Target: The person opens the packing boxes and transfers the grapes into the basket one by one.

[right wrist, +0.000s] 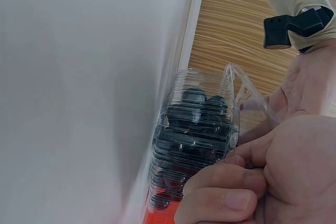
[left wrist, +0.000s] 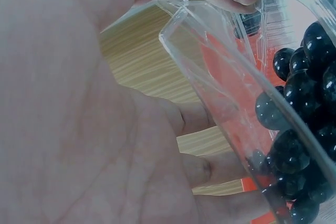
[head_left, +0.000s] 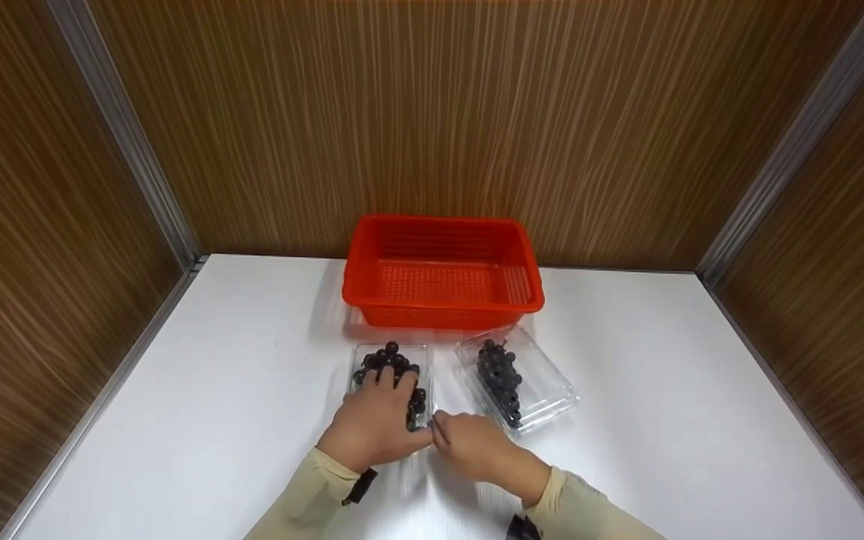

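Black grapes (head_left: 392, 358) lie in a clear plastic clamshell box (head_left: 429, 361) on the white table. Over the near part of this box, my left hand (head_left: 379, 420) rests with its fingers spread and straight against the lid. In the left wrist view the lid (left wrist: 210, 72) stands tilted, raised from the base at the near edge. My right hand (head_left: 477, 446) has its fingers curled and pinches the box's near right corner, close to the left thumb. Beside it on the right, a second clamshell box (head_left: 544, 379) sits at an angle with a bunch of grapes (head_left: 499, 375) inside.
A red plastic basket (head_left: 443, 306) with mesh sides stands behind both boxes, against the back wall (head_left: 447, 112). Wood-grain panels enclose the white table (head_left: 252, 360) on the left and right. The right-hand box lies close to the basket's front.
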`<state>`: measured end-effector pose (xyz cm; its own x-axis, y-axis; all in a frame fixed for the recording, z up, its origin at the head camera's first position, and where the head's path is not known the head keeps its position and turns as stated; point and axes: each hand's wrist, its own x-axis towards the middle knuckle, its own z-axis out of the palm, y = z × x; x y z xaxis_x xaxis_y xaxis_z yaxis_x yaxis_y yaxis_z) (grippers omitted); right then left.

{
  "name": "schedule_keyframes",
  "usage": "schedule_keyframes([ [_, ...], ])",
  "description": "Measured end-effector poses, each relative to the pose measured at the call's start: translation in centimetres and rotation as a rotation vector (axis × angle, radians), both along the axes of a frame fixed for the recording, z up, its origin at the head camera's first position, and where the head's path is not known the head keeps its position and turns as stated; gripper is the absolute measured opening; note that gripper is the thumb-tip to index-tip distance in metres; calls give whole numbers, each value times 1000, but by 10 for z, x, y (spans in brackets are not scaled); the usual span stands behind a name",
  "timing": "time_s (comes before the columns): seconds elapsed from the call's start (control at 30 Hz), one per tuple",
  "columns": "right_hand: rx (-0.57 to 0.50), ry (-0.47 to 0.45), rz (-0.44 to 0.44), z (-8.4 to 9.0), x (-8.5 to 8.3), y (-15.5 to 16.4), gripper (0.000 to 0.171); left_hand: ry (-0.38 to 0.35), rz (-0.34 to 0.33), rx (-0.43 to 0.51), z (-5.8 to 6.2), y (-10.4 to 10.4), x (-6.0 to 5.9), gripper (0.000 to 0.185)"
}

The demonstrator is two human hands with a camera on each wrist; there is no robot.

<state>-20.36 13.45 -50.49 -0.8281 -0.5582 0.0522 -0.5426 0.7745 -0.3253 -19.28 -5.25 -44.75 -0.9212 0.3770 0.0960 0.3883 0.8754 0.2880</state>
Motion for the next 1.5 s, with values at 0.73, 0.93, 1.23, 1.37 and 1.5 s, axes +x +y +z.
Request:
schedule_keyframes([
  [0.73,23,-4,-12,0,1,-1,29,-25,-26,37,2,-5,-2,78],
  [0.93,16,18,0,-1,1,-1,28,-71,-31,51,4,-8,-3,81],
  [1.23,23,44,1,-1,2,-1,28,-117,-18,79,4,-10,-5,77],
  [1.37,27,50,-3,-1,2,-2,28,-119,-19,90,5,-11,-4,74],
  [1.5,21,35,-11,-1,2,-1,29,-129,-17,102,9,-12,-5,71],
])
